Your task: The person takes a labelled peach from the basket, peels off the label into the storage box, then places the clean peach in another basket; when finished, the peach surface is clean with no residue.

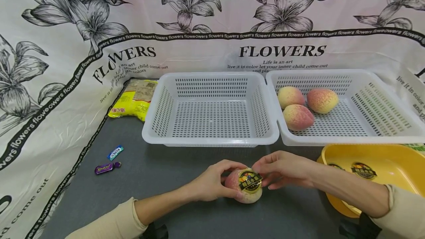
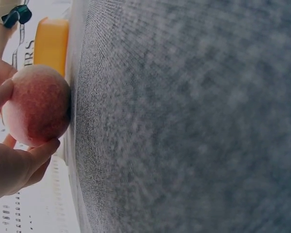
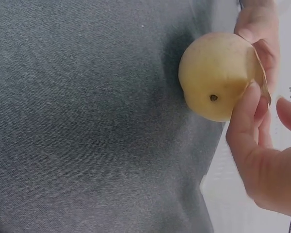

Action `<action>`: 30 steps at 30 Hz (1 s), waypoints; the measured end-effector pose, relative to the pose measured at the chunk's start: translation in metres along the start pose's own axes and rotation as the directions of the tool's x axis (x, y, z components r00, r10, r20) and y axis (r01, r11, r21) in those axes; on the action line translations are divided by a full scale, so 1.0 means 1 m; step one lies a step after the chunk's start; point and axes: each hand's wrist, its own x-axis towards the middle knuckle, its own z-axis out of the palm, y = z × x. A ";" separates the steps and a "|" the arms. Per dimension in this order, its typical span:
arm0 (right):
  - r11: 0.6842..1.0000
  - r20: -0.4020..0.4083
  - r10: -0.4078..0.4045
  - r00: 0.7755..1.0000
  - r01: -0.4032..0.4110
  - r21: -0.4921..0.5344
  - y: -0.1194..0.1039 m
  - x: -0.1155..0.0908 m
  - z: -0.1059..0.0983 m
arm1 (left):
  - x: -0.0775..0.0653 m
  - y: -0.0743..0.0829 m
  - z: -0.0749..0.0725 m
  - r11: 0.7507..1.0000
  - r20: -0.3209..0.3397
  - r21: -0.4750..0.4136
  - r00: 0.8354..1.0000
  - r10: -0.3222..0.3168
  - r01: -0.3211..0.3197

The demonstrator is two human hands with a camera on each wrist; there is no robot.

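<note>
My left hand [image 1: 216, 180] grips a pink and cream peach [image 1: 232, 182] on the dark table, thumb on the near side and fingers on the far side. A round black and gold sticker [image 1: 249, 181] lies on the peach, one edge standing off the skin in the right wrist view. At that edge my right hand [image 1: 285, 169] touches the sticker and peach with its fingertips [image 3: 252, 94]. A gap shows between its digits, with no clear pinch. The left wrist view shows the peach's red side [image 2: 39, 107] between the left fingers.
Several peaches, one of them the nearer pink peach [image 1: 298, 117], lie in the right white basket [image 1: 365, 139]. Another white basket [image 1: 209, 141] stands beside it. A yellow basin [image 1: 398, 172] with stickers [image 1: 363, 170] is under the right forearm. Two wrapped candies [image 1: 107, 168] and a yellow bag [image 1: 132, 100] are left.
</note>
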 end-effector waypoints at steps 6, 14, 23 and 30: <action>0.998 -0.014 0.009 1.000 -0.009 -0.059 -0.002 0.000 0.001 | 0.001 -0.002 0.000 1.000 0.005 0.006 1.000 0.006 -0.006; 0.981 -0.048 -0.054 0.997 0.044 -0.191 -0.004 0.002 0.006 | 0.001 -0.001 0.000 1.000 -0.002 0.026 1.000 0.010 -0.010; 0.961 -0.041 -0.118 0.992 0.103 -0.255 -0.005 0.000 0.004 | 0.001 0.000 0.000 1.000 0.004 0.018 1.000 -0.002 0.002; 0.969 -0.050 -0.155 0.987 0.142 -0.203 -0.006 -0.004 0.006 | 0.001 0.000 0.000 1.000 0.009 0.025 1.000 -0.009 0.008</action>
